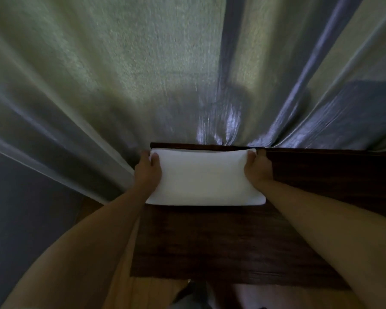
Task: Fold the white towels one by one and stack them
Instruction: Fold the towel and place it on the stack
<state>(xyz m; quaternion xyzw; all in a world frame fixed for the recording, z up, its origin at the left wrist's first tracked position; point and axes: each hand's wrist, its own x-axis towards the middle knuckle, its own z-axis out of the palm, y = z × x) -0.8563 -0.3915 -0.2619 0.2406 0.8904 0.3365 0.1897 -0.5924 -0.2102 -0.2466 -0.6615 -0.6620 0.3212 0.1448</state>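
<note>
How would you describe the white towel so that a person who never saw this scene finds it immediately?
Start at the dark wooden table in front of the pale curtain. At its far edge, near the left corner, lies the folded white towel, with the left hand and right hand gripping its ends. It is the only bright white rectangle on the dark wood.

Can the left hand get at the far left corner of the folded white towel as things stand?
Probably yes: the left hand already grips the towel at its left end, fingers at that corner, and nothing on the dark wooden table blocks it.
</note>
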